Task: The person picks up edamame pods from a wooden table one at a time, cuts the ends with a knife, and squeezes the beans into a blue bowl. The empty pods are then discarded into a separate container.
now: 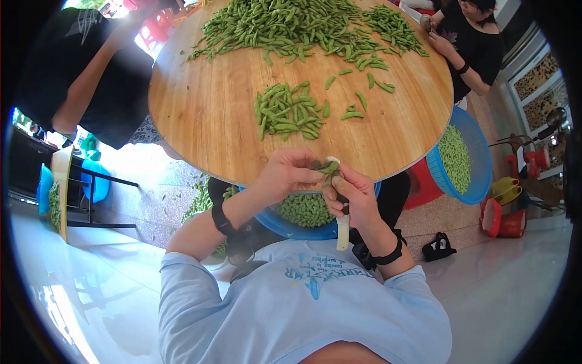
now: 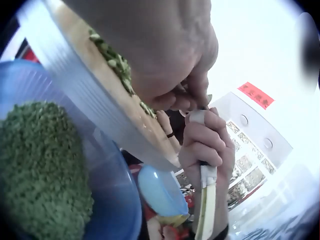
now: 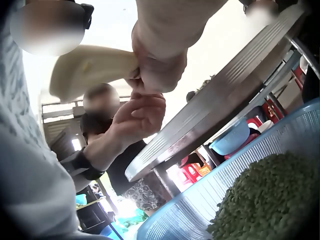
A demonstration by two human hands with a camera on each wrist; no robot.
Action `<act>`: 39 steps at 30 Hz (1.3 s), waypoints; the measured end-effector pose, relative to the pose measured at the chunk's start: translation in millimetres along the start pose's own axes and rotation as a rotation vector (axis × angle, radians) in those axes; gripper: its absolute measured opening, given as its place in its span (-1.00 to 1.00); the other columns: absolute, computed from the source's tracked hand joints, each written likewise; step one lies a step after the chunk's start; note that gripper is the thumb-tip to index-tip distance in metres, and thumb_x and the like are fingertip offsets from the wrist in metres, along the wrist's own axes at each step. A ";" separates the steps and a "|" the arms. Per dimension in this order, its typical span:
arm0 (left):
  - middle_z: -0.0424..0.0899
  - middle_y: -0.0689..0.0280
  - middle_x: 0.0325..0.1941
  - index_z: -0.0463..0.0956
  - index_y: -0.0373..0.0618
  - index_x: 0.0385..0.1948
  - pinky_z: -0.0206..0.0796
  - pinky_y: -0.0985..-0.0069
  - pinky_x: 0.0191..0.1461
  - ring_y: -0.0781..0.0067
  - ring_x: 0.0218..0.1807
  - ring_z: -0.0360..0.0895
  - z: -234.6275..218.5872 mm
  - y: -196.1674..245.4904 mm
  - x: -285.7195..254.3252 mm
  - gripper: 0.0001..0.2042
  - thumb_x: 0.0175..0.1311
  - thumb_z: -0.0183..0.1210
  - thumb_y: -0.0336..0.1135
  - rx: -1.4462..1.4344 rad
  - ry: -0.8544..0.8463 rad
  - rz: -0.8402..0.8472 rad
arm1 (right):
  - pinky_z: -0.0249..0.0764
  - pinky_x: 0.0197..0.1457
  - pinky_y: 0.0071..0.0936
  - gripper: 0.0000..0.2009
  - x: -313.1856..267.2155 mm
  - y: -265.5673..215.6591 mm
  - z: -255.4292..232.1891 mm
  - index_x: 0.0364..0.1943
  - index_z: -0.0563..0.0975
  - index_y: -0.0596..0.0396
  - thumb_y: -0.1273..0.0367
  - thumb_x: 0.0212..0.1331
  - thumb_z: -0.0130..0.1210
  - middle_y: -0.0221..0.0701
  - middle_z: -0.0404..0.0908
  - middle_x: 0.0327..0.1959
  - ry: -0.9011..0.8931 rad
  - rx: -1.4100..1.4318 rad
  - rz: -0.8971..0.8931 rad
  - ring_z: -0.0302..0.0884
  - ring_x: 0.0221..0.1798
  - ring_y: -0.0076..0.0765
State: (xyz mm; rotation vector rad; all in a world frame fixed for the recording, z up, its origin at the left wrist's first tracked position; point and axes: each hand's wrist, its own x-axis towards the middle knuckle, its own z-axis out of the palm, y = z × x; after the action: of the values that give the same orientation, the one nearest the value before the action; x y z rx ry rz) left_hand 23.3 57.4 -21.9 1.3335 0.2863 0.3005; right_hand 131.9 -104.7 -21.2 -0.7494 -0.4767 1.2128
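Note:
My left hand pinches a green bean pod between thumb and fingertips, just past the round table's near edge. Against it, my right hand grips a tool with a long pale handle, which points down toward my body; its working end is hidden in the fingers. A pale wrap circles one right finger in the left wrist view. Under both hands, a blue basket holds shelled green beans. A small pile of pods lies on the table ahead.
A large heap of pods covers the far side of the wooden table. Another blue basket of beans stands at right. People sit or stand at both sides. Pods are scattered on the floor at left.

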 end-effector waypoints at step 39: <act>0.52 0.12 -0.56 0.53 -0.31 -0.34 0.32 0.48 -0.43 0.44 -0.53 0.47 49.1 -2.6 -47.6 -0.90 0.18 0.09 -0.48 0.666 -0.009 0.138 | 0.40 -0.38 -0.23 -0.73 -23.5 16.2 -10.0 -0.24 0.36 0.26 0.62 -0.10 0.05 -0.11 0.38 -0.39 0.077 -1.384 -0.562 0.44 -0.38 0.11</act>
State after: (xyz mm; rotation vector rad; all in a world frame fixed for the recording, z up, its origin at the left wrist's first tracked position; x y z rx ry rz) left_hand -2.5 -5.3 -12.5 2.0168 0.2998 0.3284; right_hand 121.1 -127.1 -38.4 -1.6499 -1.3889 0.1692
